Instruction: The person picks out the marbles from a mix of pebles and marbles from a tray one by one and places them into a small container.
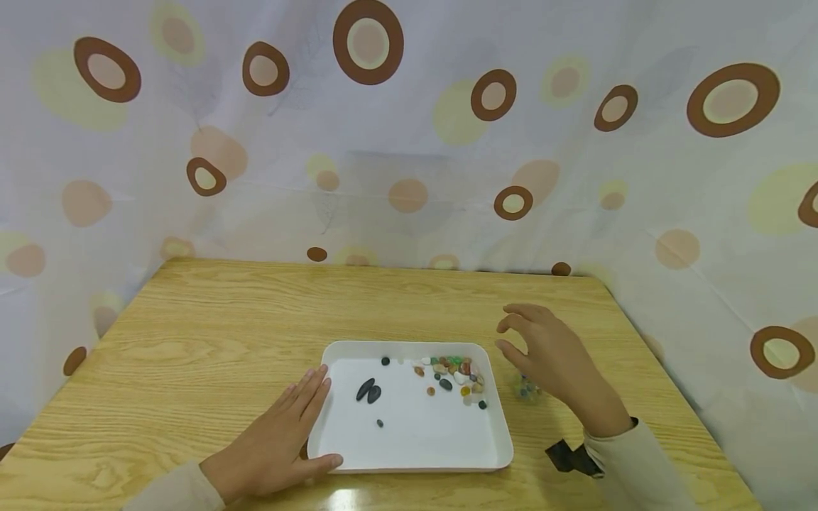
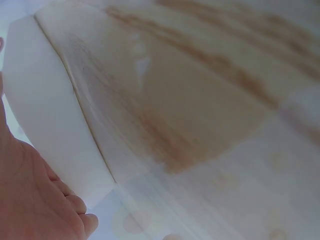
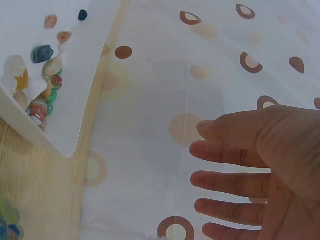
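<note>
At the tray's [image 1: 422,440] left edge, the left hand [image 1: 277,433] is resting, thumb spread; past its right edge, the right hand [image 1: 552,355] is hovering, fingers parted, near marbles [image 1: 527,389].

Tray [image 1: 415,443]: 1 | table [image 1: 243,319]: 1 | hands [image 1: 275,440] [image 1: 556,355]: 2 | stones [image 1: 445,385] in tray: perhaps two dozen — some overlap

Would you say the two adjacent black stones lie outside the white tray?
No, both black stones lie inside the white tray, left of its middle.
</note>
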